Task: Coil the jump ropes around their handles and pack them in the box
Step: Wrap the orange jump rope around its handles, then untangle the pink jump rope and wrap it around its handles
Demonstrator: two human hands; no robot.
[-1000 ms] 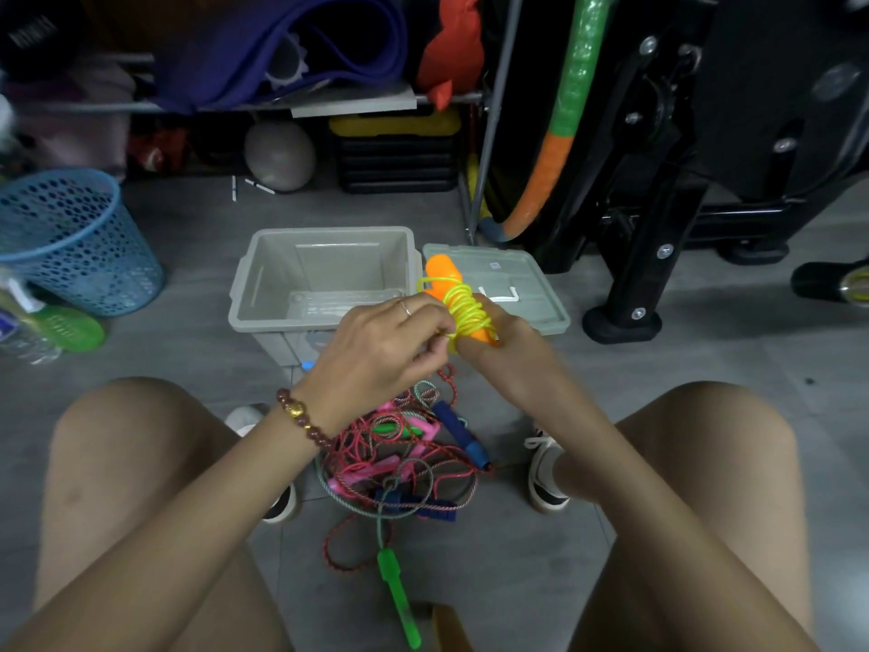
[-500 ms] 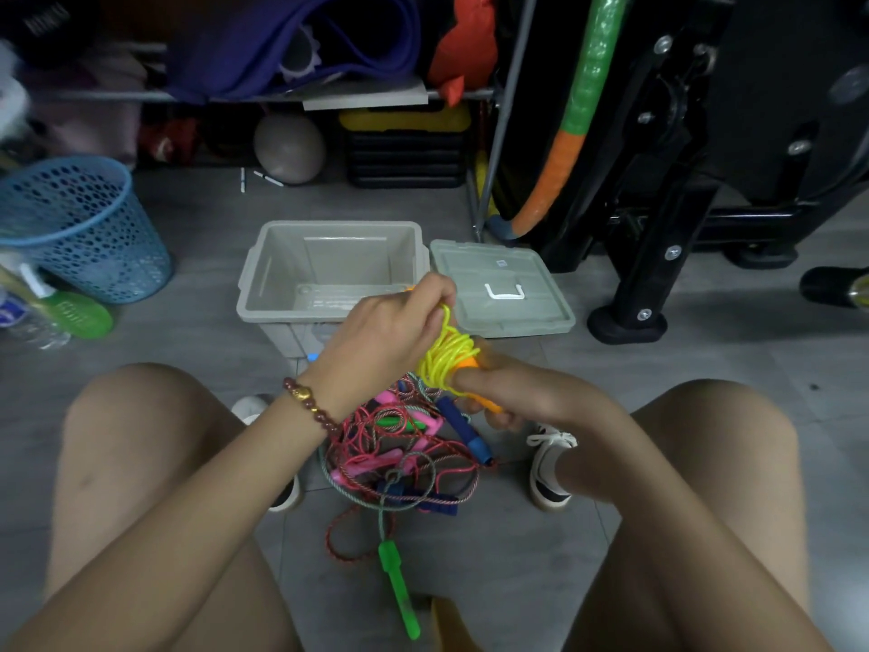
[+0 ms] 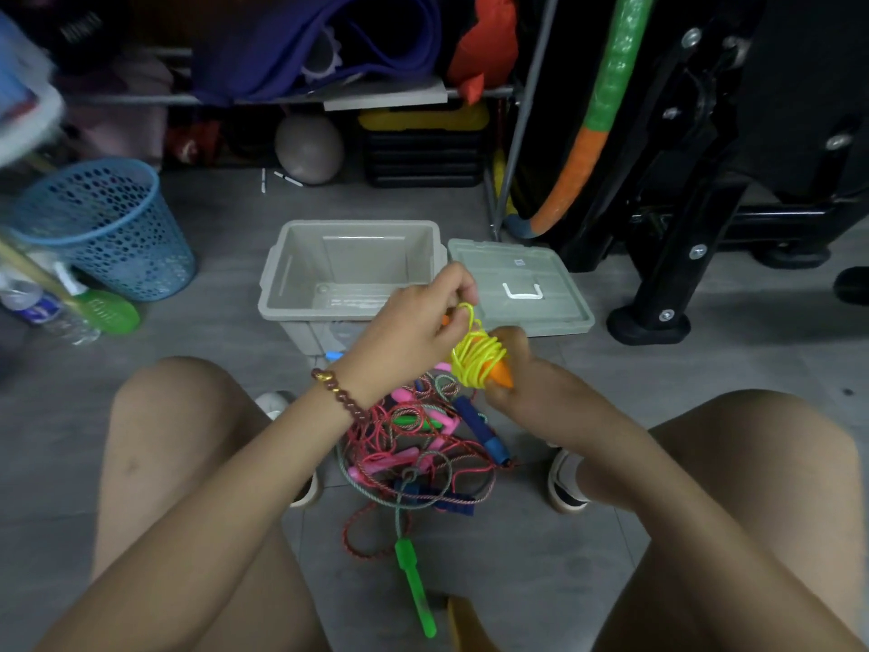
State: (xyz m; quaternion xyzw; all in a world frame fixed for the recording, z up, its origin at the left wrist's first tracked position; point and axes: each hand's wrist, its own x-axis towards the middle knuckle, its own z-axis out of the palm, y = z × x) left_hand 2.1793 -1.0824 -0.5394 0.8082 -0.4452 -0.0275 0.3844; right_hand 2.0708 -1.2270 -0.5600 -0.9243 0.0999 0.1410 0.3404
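Note:
My right hand [image 3: 526, 374] grips the orange handles [image 3: 499, 376] of a jump rope, tips pointing down and right. Yellow rope [image 3: 475, 355] is wound around them in loose coils. My left hand [image 3: 414, 331] pinches a loop of that yellow rope just above the coils. Both hands hover over the near right corner of an open grey box [image 3: 282, 294], which looks empty. Below my hands a tangled pile of jump ropes [image 3: 414, 454] lies on the floor, with pink, blue and green handles; one green handle [image 3: 414, 585] sticks out toward me.
The box's grey lid [image 3: 517, 270] lies flat to its right. A blue mesh basket [image 3: 108, 228] and a bottle [image 3: 42, 308] stand at the left. Black exercise equipment [image 3: 682, 228] fills the right; shelves with mats and a ball [image 3: 308, 148] sit behind. My knees flank the pile.
The orange handles have tipped from pointing up to pointing down and right. My left hand has lifted, pulling a yellow loop above the coils. The camera view has shifted slightly.

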